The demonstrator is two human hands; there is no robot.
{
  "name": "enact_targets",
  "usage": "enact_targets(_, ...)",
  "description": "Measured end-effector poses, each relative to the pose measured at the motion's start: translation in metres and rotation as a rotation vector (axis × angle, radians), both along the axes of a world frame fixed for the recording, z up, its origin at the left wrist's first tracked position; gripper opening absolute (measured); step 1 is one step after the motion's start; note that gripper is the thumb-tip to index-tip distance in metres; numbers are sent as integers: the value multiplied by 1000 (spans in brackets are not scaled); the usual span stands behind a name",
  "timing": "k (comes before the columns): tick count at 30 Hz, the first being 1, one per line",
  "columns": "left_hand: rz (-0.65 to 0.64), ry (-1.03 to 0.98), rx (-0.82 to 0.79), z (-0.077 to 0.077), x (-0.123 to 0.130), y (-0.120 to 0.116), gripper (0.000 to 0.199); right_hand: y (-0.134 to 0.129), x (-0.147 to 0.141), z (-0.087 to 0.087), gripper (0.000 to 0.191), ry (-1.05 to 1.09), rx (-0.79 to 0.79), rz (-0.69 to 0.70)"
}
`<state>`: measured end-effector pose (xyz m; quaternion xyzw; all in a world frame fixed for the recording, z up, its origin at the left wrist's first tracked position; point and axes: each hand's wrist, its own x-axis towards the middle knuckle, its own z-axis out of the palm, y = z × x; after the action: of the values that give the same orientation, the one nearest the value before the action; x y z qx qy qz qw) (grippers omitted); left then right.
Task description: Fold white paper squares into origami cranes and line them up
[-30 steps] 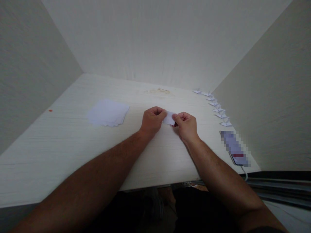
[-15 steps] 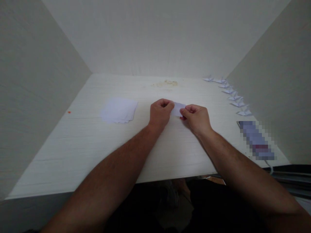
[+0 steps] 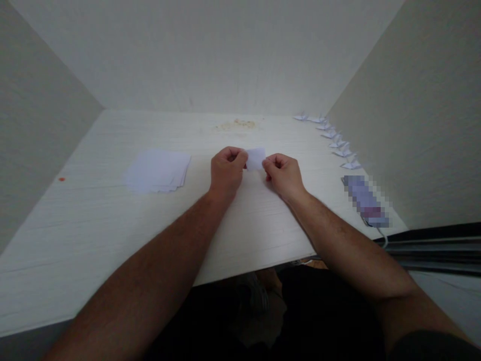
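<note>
A small white piece of paper (image 3: 256, 159) is held up between my two hands over the middle of the table. My left hand (image 3: 227, 170) pinches its left edge between thumb and fingers. At the paper's right edge, my right hand (image 3: 283, 173) has thumb and forefinger closed on it. More of the paper's face shows between the hands, and the edges under the fingertips are hidden. To the left of my left hand lies a loose stack of white paper sheets (image 3: 160, 170).
Several folded white paper cranes (image 3: 341, 151) line the right side of the white table (image 3: 255, 225). Nearer me, a blurred-out phone-like device (image 3: 363, 198) lies with a cable (image 3: 384, 239). An orange speck (image 3: 62, 179) is at the left. Walls enclose the back and sides.
The view has swung to the right, so everything sits further left in the picture. My right hand has moved outward to the paper's right edge, uncovering more of the sheet.
</note>
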<state>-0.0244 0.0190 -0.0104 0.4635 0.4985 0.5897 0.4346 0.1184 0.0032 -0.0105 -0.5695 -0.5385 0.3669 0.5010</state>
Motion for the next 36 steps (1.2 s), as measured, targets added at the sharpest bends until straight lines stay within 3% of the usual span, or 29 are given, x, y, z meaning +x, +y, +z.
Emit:
enact_targets(6, -169, 168, -21, 7, 1, -6, 6, 7, 8, -1, 16, 15, 93, -28)
enact_targets(11, -215, 226, -13, 11, 1, -8, 9, 3, 8, 3, 18, -121, 143, 79)
enact_targets(24, -161, 329, -17, 12, 0, -9, 7, 0, 10, 5, 23, -275, 152, 154)
enact_targets(30, -74, 237, -36, 8, 0, -7, 10, -1, 9, 6, 33, -302, 164, 159)
enact_targets(36, -107, 175, -67, 5, 0, -6, 10, -2, 11, 6, 31, -251, 90, 168)
